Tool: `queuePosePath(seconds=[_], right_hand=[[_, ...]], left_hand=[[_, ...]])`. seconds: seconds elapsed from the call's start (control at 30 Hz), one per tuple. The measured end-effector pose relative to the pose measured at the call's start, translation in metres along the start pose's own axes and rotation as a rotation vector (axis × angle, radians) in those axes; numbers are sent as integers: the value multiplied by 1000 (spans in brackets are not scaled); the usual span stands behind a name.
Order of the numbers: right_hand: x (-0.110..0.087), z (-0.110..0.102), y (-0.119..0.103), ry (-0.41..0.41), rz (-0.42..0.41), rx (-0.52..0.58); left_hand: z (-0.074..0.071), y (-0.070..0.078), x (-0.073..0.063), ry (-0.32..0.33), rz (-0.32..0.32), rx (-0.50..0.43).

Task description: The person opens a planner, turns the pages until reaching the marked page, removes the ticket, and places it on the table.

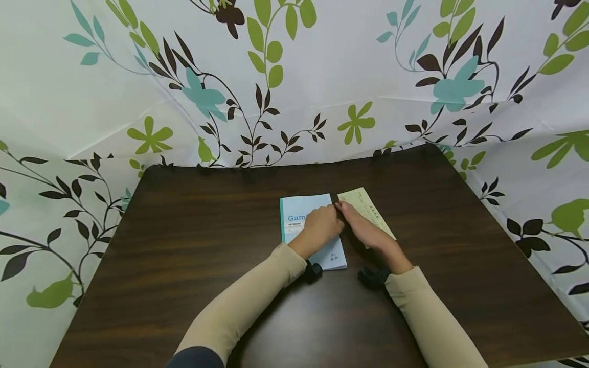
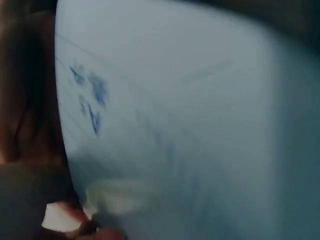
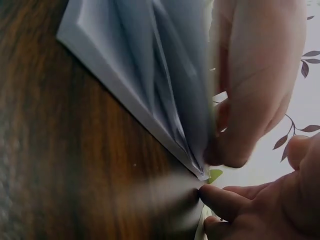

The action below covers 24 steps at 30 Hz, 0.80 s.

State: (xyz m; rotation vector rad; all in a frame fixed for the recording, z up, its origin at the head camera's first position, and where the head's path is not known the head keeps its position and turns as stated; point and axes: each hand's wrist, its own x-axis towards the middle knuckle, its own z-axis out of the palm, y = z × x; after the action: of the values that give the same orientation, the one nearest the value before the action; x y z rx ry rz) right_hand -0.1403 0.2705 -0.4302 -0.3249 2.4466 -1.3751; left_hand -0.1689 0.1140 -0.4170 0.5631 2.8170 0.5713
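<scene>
A pale blue notebook (image 1: 299, 202) with a green spine edge lies flat on the dark table. My left hand (image 1: 323, 225) reaches across it, fingers curled at its right edge. The right wrist view shows the left hand (image 3: 260, 75) pinching that edge, with the notebook's pages (image 3: 150, 65) parted. My right hand (image 1: 365, 227) is just to the right, its fingers extended and fingertips close to the left hand. A pale yellow paper pad (image 1: 368, 207) with dark printing lies partly under the right hand. Printed blue characters mark the notebook cover (image 2: 165, 90) in the left wrist view.
The brown wooden table (image 1: 207, 230) extends around the notebook on all sides. A white curtain (image 1: 322, 61) with leaf and flower prints hangs behind and beside it. Dark wrist-worn devices (image 1: 374, 277) are on both wrists, close over the table.
</scene>
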Motion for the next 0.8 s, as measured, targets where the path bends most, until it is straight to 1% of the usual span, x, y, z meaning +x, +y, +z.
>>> queuePosePath(seconds=[0.07,0.13,0.2,0.27,0.3,0.37,0.4,0.47,0.53,0.63,0.7,0.8], right_hand=[[2,2,-1,-6,2,1],[3,4,-1,-16,8,7],[4,4,-1,-32,11,-1],[5,3,-1,-46,11,-23],[4,3,-1,-52,9,-46],[3,2,-1,-58,12,-105],[1,2,-1,-62,18,-131],[-1,2,-2,-65,38,-181],[-3,2,-3,-60,59,-207],[-4,2,-4,-51,70,-220],[-4,3,-5,-45,68,-222],[-4,4,-6,-33,63,-219]], left_hand=[[2,-1,-2,-9,-20,8],[1,-3,-5,-34,-33,-21],[-4,-10,-6,-86,-51,-115],[-10,-17,-8,-121,-64,-256],[-13,-20,-10,-141,-71,-335],[-18,-26,-15,-167,-84,-461],[-20,-28,-18,-166,-83,-500],[-23,-30,-23,-172,-85,-543],[-27,-32,-25,-179,-67,-542],[-32,-37,-28,-185,-39,-507],[-37,-42,-30,-174,-24,-453],[-46,-51,-34,-128,-2,-357]])
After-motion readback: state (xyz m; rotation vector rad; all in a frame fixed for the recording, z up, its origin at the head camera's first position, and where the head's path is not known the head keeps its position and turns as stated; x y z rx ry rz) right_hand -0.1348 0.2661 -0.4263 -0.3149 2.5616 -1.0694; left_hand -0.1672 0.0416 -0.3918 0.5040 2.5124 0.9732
